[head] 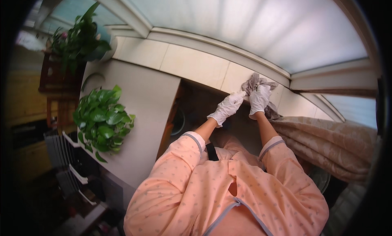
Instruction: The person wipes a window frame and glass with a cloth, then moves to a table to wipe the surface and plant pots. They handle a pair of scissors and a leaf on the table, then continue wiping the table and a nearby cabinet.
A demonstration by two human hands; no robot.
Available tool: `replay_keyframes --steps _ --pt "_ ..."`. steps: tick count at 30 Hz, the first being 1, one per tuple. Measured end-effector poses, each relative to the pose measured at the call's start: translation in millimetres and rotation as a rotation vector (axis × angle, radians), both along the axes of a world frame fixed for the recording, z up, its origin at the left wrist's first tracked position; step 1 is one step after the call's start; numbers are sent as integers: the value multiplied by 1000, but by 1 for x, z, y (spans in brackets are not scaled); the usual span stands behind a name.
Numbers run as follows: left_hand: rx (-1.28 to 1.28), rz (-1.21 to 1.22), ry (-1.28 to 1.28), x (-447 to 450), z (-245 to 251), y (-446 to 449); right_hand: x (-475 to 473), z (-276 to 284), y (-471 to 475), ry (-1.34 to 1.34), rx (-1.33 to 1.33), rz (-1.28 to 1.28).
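Note:
A crumpled grey-brown cloth (253, 82) lies bunched on the cream tiled window sill (196, 66), with part of it hanging over the sill's front edge. My right hand (259, 98), in a white glove, grips the cloth from above. Just left of it, my left hand (228, 107), gloved too, is at the sill's front edge with its fingers drawn together. Its fingertips come close to the cloth; whether they pinch it cannot be told.
A leafy potted plant (102, 119) stands on the grey-white cabinet top (147, 95) at left, with another plant (81, 43) behind. A patterned curtain (324, 144) hangs at right. Frosted window panes (245, 25) rise behind the sill.

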State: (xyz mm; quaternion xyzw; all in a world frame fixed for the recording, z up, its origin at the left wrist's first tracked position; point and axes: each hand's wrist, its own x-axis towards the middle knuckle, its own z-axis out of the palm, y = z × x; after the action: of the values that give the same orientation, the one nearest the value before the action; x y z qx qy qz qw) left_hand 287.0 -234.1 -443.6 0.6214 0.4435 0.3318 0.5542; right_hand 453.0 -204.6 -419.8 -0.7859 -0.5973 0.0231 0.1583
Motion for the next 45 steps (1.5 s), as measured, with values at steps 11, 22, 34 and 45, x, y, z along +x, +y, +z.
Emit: replay_keyframes --steps 11,22,34,45 --pt "-208 1033 -823 -185 57 -94 -260 42 4 1084 -146 806" --pt "73 1105 868 -317 1 -259 -412 19 -45 -154 -179 1248" --pt "-124 1403 1267 -354 -9 -409 -475 -75 -226 -1 49 1582" --pt "-446 1503 1394 -336 2 -506 -565 -30 -280 -36 -259 2312"
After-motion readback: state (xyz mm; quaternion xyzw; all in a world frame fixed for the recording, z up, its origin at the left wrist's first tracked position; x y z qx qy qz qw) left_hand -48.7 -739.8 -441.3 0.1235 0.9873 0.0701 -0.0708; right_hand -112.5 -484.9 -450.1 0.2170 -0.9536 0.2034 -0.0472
